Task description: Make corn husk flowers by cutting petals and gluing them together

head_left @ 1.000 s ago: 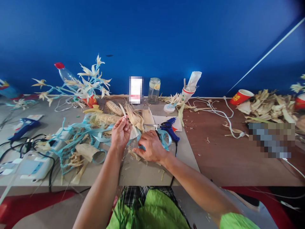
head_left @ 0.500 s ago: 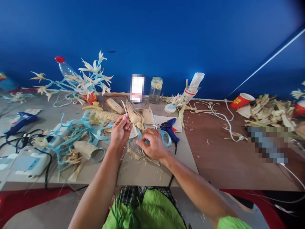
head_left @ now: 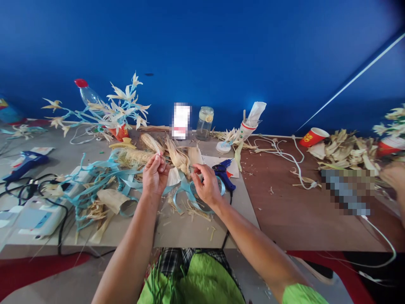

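My left hand [head_left: 154,175] is raised over the table's middle, its fingers pinched on a thin pale strip of corn husk [head_left: 157,148]. My right hand [head_left: 206,185] is beside it, lifted off the table, thumb and forefinger pinched on a light-blue ribbon [head_left: 190,192] that loops beneath it. A pile of dried corn husks [head_left: 179,157] lies just behind both hands. A blue glue gun [head_left: 225,173] rests to the right of my right hand.
Tangled blue ribbon [head_left: 95,177] and a white power strip [head_left: 41,215] fill the left. A husk-flower branch [head_left: 120,105] stands at the back left, with a jar [head_left: 204,122] and a red cup [head_left: 313,137] further right. Another person's hand [head_left: 394,175] is at the right edge.
My right hand has risen from the table and moved up and right, pulling the blue ribbon with it. My left hand has shifted slightly left, still pinching the husk strip.
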The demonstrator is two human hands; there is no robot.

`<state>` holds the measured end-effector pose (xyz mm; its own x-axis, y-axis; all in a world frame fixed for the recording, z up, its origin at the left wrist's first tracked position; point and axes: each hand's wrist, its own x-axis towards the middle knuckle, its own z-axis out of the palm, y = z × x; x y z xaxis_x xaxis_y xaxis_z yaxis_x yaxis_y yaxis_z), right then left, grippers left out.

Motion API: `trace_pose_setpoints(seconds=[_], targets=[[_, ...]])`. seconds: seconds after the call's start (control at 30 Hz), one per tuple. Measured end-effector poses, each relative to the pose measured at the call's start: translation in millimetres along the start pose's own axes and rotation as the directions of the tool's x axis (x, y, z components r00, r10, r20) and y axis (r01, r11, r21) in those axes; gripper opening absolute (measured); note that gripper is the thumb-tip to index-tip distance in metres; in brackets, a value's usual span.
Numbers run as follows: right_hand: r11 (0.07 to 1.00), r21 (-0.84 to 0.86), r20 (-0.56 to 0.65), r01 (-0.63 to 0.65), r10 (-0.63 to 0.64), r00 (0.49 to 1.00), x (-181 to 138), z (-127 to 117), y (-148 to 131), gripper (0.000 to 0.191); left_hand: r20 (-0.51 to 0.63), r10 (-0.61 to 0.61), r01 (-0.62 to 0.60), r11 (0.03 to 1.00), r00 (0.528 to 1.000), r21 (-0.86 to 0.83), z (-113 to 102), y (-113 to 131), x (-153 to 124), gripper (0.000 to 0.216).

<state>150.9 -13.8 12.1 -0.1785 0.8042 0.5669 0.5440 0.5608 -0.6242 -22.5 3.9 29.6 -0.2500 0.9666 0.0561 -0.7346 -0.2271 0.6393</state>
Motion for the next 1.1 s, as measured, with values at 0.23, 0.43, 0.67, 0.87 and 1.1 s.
trace_pose_setpoints(seconds=[0.23, 0.43, 0.67, 0.87, 1.1], targets=[[0.999, 0.014, -0.100, 0.029, -0.027, 0.995, 2, -1, 3, 0.024, -0.052, 0.051, -0.052, 0.999, 0.997, -0.008, -4, 5, 4, 0.012], [0.999, -0.001, -0.220, -0.051, 0.050, 0.974, 11, -7, 14, 0.024, -0.025, 0.004, -0.004, 1.000, 1.000, 0.008, -1, 0, 2, 0.014], [0.993, -0.034, -0.255, -0.112, 0.099, 0.962, 28, -25, 24, 0.023, 0.009, -0.105, 0.105, 0.994, 0.994, 0.042, 6, -9, -4, 0.015], [0.986, 0.038, -0.208, -0.160, 0.164, 0.964, 43, -36, 18, 0.023, 0.014, -0.107, 0.107, 0.993, 0.994, 0.041, 5, -8, -2, 0.013], [0.986, 0.118, 0.011, -0.120, 0.119, 0.993, 42, -19, -5, 0.018, -0.024, -0.106, 0.107, 0.993, 0.994, 0.054, 4, -10, -2, 0.012]])
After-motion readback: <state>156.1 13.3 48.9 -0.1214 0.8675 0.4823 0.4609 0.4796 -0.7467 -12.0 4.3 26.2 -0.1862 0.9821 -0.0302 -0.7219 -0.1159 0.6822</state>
